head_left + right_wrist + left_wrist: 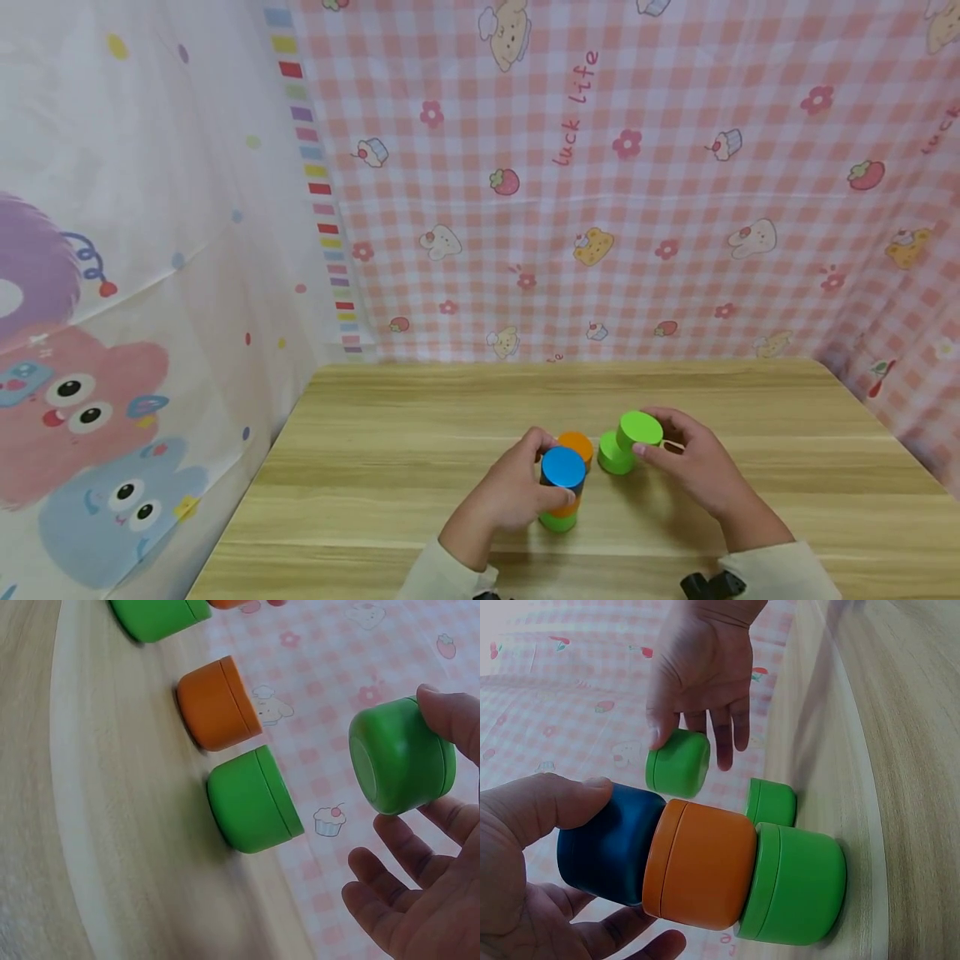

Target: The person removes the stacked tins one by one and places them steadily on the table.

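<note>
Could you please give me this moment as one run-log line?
left hand: grips stacked blue, orange, green round plastic jars | right hand: holds lifted green plastic jar | wooden table: loose green jar, orange jar

The pink checked cloth (675, 208) hanging well beyond the hands bears the pink words "luck Life", slanting upward. At its right edge, another such print is cut off and unreadable.

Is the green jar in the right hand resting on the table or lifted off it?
Lifted: the right hand pinches the green jar above the table.
</note>
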`<state>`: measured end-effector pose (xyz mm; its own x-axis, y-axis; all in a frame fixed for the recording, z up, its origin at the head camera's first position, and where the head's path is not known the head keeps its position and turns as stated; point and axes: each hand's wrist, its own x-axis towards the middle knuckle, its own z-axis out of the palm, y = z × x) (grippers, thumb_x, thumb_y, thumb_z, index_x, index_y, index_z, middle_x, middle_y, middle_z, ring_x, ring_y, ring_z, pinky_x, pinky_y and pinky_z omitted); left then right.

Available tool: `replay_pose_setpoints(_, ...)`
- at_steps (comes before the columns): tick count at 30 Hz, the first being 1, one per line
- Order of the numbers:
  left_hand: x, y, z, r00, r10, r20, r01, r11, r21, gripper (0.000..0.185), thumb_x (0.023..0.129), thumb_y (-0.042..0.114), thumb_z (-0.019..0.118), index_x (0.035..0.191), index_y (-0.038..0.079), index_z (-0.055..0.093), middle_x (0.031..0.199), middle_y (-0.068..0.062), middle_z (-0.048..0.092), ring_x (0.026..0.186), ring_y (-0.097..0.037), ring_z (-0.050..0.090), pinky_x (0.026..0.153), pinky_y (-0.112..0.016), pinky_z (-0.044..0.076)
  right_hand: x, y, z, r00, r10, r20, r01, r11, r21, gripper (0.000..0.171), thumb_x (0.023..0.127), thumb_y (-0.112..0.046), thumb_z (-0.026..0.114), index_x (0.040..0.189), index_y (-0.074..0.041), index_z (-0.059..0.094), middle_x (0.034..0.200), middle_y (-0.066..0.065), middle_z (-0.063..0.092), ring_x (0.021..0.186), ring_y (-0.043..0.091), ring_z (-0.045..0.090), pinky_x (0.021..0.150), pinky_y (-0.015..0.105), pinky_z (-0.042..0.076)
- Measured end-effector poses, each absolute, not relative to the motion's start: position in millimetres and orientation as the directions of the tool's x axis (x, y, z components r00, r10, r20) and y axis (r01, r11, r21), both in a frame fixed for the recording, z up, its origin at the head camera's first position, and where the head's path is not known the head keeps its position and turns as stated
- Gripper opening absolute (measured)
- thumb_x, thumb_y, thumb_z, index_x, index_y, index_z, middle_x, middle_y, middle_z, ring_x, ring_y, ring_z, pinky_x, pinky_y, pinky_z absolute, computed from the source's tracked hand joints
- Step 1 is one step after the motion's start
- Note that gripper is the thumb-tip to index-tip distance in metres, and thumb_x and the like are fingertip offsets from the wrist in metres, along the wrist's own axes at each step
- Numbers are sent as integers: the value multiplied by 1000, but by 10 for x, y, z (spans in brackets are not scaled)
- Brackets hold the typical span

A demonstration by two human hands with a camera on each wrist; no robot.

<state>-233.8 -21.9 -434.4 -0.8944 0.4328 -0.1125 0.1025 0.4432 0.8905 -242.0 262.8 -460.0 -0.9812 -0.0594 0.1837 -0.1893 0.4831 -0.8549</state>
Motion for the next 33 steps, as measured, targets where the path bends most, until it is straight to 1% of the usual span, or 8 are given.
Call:
replay_pose_setpoints(9,-2337,-202,-4342,-893,436,-110,107,443,890,48,86,16,87,121,20,55,140,-9,61,136,-38,52,110,-67,43,-2449,2672,-4679,-988,-39,146,-147,475,-868,52,99,-24,77,143,-3,59,130,17,67,113,23,60,88,24,52)
replay_pose_setpoints(18,-2331,-209,-4348,-893,435,-114,100,440,892,48,86,15,88,121,20,56,139,-8,61,134,-37,52,109,-66,43,-2491,2749,-4765,-993,-2,120,-107,467,-878,57,99,-29,76,146,-3,55,135,21,63,124,35,60,86,25,53)
replay_pose_setpoints(22,-2331,-211,-4349,-893,438,-109,106,437,893,49,85,14,88,122,19,56,141,-9,60,137,-39,51,110,-67,43,-2512,2781,-4791,-994,6,108,-93,459,-883,59,99,-29,76,147,-3,54,136,21,62,123,33,60,86,24,54)
replay_pose_setpoints(28,-2332,-209,-4343,-894,435,-107,107,439,892,48,86,15,88,122,19,55,142,-9,60,139,-39,50,110,-68,42,-2542,2831,-4822,-993,17,116,-96,455,-885,57,100,-26,76,147,-2,54,134,21,62,117,23,59,85,23,54)
replay_pose_setpoints(31,-2334,-205,-4337,-894,435,-107,107,438,892,49,86,14,88,122,19,55,141,-9,60,138,-39,51,111,-68,42,-2544,2855,-4831,-993,22,117,-94,460,-883,57,100,-27,75,147,-2,54,135,21,62,117,23,59,85,23,54)
replay_pose_setpoints(33,-2333,-205,-4333,-894,435,-110,104,437,893,48,86,14,87,122,19,55,142,-9,60,139,-39,50,111,-68,42,-2540,2872,-4832,-994,23,107,-84,462,-883,58,100,-28,75,148,-3,53,136,21,61,119,26,59,85,23,54)
